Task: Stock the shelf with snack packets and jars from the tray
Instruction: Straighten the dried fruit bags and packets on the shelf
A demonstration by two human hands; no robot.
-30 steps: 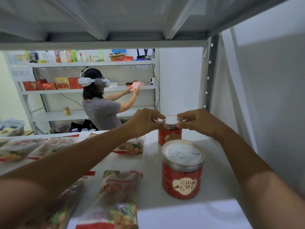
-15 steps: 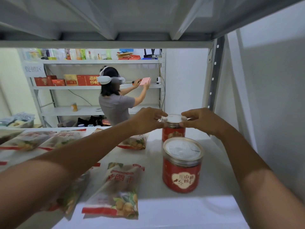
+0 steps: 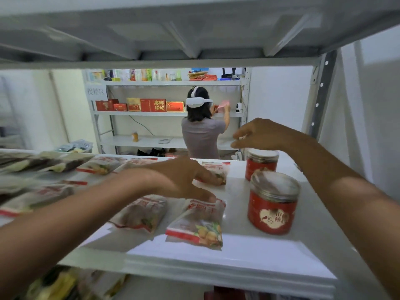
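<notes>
While right hand (image 3: 259,135) hovers slack, empty, over rear jar (image 3: 262,164), 12 o'clock of front jar (image 3: 273,204), left hand (image 3: 181,180), splayed, touches snack packets (image 3: 195,224) at 9 o'clock.

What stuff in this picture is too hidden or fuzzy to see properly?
In the head view:
- the far packet: partly covered by the left hand.
- the rear jar: its label is partly hidden by the front jar.
- the left-side packets: blurred, print unreadable.
- the lower-shelf goods: blurred and cut off by the bottom edge.
- the tray: not in view at all.
</notes>
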